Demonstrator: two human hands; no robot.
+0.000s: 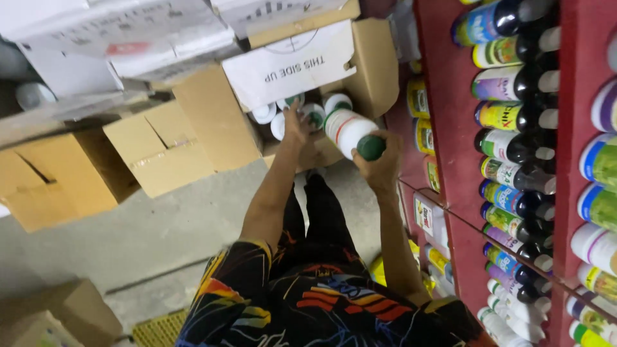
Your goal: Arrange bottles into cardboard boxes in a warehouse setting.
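Hands first: our left hand reaches into the open carton, fingers closed round a white bottle top w/ more bottles packed upright beside it. Right hand, just right of the carton, clamps a white green-capped bottle lying tilted, cap toward us. Further right, red shelves hold bottle rows.

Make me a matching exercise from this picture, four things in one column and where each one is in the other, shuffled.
Things:
1. white bottle with green cap
2. left hand
3. dark bottles
4. yellow crate

Places:
A. on the red shelves at the right
B. on the floor near the bottom edge
C. held in the right hand
D. reaching into the open cardboard box

Pairs: 1-C, 2-D, 3-A, 4-B
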